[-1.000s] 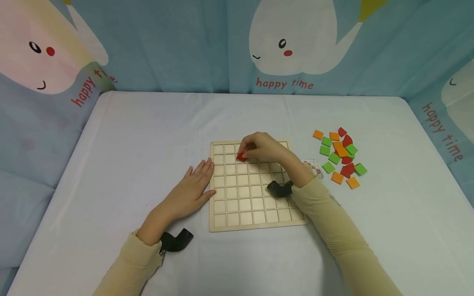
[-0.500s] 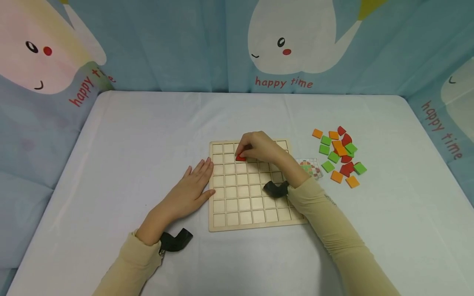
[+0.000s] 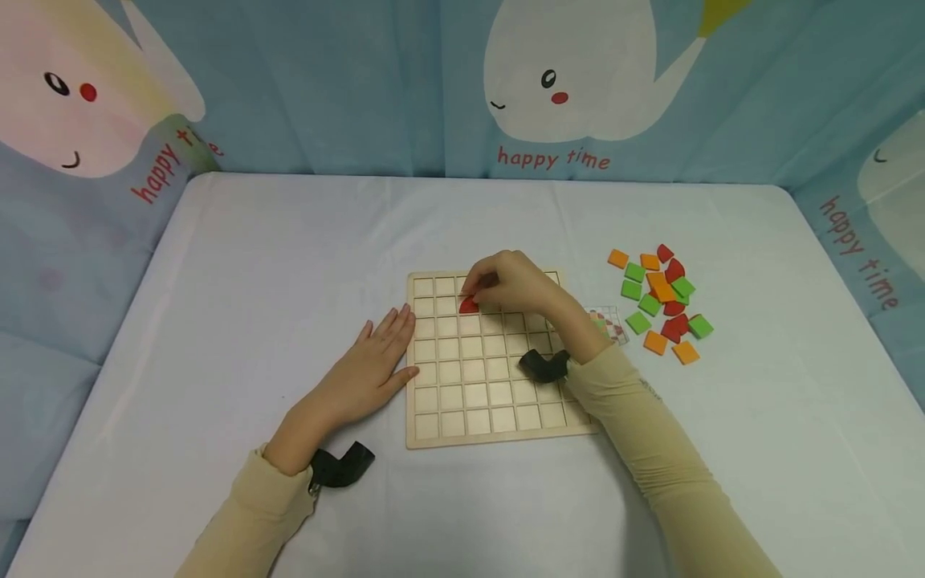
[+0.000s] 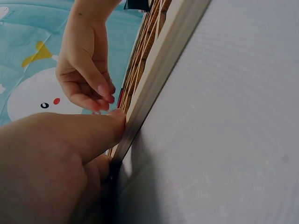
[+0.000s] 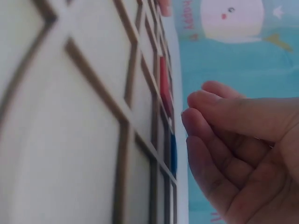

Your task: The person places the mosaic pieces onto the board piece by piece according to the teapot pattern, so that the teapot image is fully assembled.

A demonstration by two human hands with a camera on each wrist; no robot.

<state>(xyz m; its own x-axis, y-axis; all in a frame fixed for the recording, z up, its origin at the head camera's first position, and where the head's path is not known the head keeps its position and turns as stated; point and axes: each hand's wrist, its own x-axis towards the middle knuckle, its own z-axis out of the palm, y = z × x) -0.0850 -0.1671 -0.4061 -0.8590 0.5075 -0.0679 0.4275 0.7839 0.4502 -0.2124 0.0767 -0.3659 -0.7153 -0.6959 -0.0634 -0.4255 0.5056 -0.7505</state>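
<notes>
A red rounded piece (image 3: 469, 304) lies in a cell near the far side of the wooden grid board (image 3: 451, 374). My right hand (image 3: 509, 281) hovers just over it, fingers loosely bent; the right wrist view shows the fingertips (image 5: 196, 123) apart from the red piece (image 5: 164, 86), with nothing between them. A blue piece (image 5: 174, 154) sits in the grid near the red one, hidden by the hand in the head view. My left hand (image 3: 368, 365) lies flat with fingers extended, fingertips and thumb at the board's left edge (image 4: 154, 70).
A loose pile of green (image 3: 639, 323), orange (image 3: 686, 352) and red pieces (image 3: 675, 327) lies right of the board. A printed pattern card (image 3: 614, 325) is partly covered by the right forearm. A dark wrist camera (image 3: 543, 366) overhangs the board. Blue curtains (image 3: 361, 96) back the white table (image 3: 289, 241).
Pinched by the right hand earlier, the red piece has turned slightly and now lies in its cell. The right fingers have lifted off it. The left hand stays at the board's edge.
</notes>
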